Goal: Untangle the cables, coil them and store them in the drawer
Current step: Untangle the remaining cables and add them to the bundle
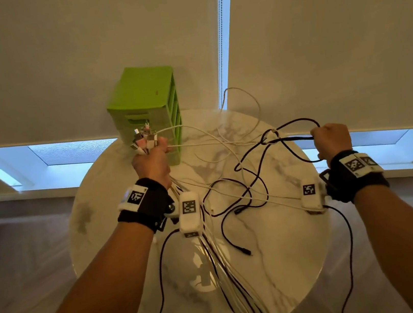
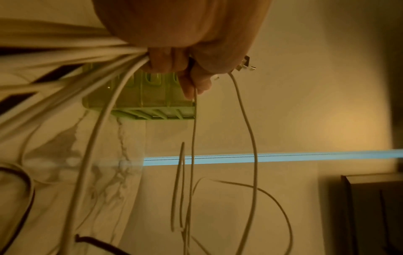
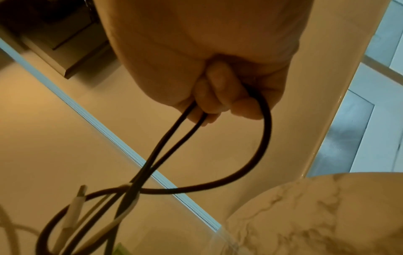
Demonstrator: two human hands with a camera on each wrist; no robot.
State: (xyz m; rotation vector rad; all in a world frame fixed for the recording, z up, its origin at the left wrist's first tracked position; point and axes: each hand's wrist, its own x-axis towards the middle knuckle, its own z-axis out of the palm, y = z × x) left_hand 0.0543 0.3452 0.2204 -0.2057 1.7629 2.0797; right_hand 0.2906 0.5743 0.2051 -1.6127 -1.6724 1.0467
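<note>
- Untangling is the step in hand, as I judge it: nothing is coiled and the green drawer unit (image 1: 145, 111) at the far edge of the round marble table (image 1: 291, 264) has all its drawers pushed in.
- My left hand (image 1: 151, 162) is fisted round a bunch of cable ends, white and pinkish plugs (image 1: 145, 138) sticking up above the knuckles, just in front of the drawer unit; the cords run out below the fist and trail down over the near table edge.
- My right hand (image 1: 331, 141) is clamped on a loop of black cable (image 1: 299, 122), held up over the right side of the table (the right wrist view shows two strands leaving the curled fingers (image 3: 220, 96) and a third arcing round).
- That black loop crosses a white cable (image 1: 242, 97) at a knot (image 1: 272, 135) between the hands; more black and white strands lie slack and crossed on the marble.
- Next move, I reckon: draw the black loop clear of the knot while the left fist keeps the plugs anchored; a hard tug could tighten it.
- Writing: none legible. The wrist bands (image 1: 142, 200) carry square black-and-white coded markers only; a small dark mark on the drawer unit's top is too small to read.
</note>
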